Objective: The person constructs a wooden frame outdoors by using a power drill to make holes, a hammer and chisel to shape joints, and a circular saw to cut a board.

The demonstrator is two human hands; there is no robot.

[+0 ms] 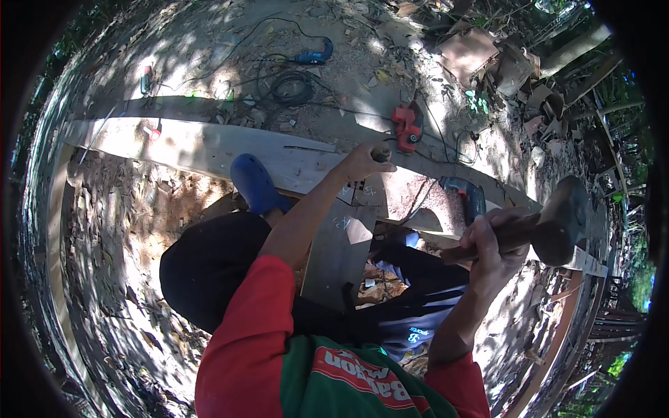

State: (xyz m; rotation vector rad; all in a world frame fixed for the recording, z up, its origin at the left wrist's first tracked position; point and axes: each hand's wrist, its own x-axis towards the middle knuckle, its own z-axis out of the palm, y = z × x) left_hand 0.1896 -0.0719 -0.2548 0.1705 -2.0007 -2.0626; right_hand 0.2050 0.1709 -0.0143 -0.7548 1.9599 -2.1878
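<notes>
My left hand is closed around an upright chisel-like tool. Only the round end of its handle shows above my fist; its lower end is hidden. Beneath this hand, a narrow board meets a long wide plank, and pencil-like marks show near the joint. On the right, my right hand grips the wooden handle of a mallet. The mallet's thick dark head is raised above the plank's right part, apart from the chisel-like tool.
A red power tool rests by the plank's far edge, and a dark drill lies near my right hand. Farther off are a blue power tool and a coiled black cable. My blue clog is against the plank.
</notes>
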